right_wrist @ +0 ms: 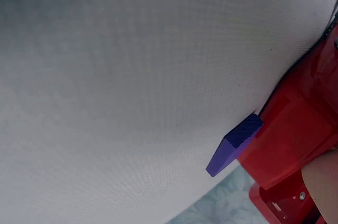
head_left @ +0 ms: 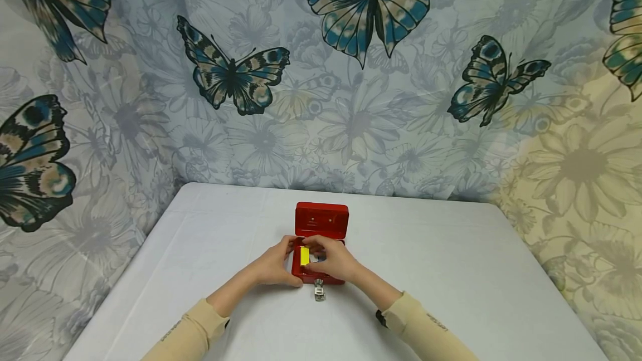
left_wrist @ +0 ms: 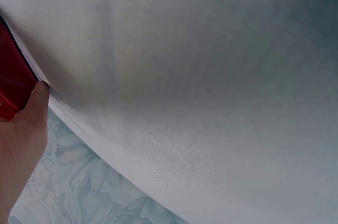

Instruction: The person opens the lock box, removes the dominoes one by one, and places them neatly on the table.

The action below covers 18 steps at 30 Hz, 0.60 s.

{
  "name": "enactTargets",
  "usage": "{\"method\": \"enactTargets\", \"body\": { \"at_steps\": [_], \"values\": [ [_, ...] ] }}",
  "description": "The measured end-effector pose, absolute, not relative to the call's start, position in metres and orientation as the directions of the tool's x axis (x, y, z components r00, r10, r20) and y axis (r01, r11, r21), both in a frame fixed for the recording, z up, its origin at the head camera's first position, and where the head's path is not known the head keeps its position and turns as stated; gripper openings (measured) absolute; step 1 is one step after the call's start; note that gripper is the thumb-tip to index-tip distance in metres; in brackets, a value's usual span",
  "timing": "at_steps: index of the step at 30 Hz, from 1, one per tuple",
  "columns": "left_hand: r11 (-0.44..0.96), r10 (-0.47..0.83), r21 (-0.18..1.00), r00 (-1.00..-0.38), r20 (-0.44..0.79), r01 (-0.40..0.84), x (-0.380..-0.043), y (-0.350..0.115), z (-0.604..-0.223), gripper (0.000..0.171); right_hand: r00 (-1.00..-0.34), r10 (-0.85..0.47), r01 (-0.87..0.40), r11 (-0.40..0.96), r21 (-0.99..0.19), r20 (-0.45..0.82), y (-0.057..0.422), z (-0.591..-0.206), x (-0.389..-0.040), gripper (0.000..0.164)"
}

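Observation:
A red metal cash box [head_left: 296, 274] stands with its lid [head_left: 321, 220] raised. My left hand [head_left: 275, 263] grips its left side, thumb at the front corner and fingers toward the back. In the left wrist view the thumb lies along the red wall. Over the box's inside, my right hand [head_left: 333, 261] pinches a yellow block [head_left: 304, 256] between thumb and fingers. Something pale and dark shows under that palm, too small to name. A purple block [right_wrist: 235, 145] appears against the box's side in the right wrist view; the head view does not show it.
A silver metal lock [head_left: 319, 290] sits at the box's front edge. White cloth covers the table [head_left: 225, 216]. Butterfly-patterned fabric [head_left: 361, 127] hangs behind and at both sides of it.

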<state>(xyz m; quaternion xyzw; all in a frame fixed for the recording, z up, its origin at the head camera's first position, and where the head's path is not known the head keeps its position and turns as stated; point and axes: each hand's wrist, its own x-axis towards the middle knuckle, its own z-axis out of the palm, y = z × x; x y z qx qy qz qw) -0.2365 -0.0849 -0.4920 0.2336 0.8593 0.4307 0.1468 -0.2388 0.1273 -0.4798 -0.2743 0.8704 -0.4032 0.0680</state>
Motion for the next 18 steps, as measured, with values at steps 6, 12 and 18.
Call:
{"method": "enactTargets", "body": {
  "at_steps": [6,12,18],
  "values": [
    [0.535,0.521,0.801,-0.851,-0.064,0.267,-0.237,-0.085,-0.493,0.097,-0.871,-0.484,-0.33,0.446,-0.832,0.086,0.132,-0.481,-0.238,0.048],
    [0.541,0.514,0.8,-0.855,-0.071,0.259,-0.237,-0.084,-0.492,0.097,-0.888,-0.454,-0.279,0.415,-0.866,0.069,0.139,-0.479,-0.233,0.048],
    [0.548,0.504,0.799,-0.86,-0.081,0.246,-0.235,-0.083,-0.49,0.099,-0.911,-0.41,-0.236,0.451,-0.861,0.035,0.145,-0.475,-0.228,0.045]
  ]
}}
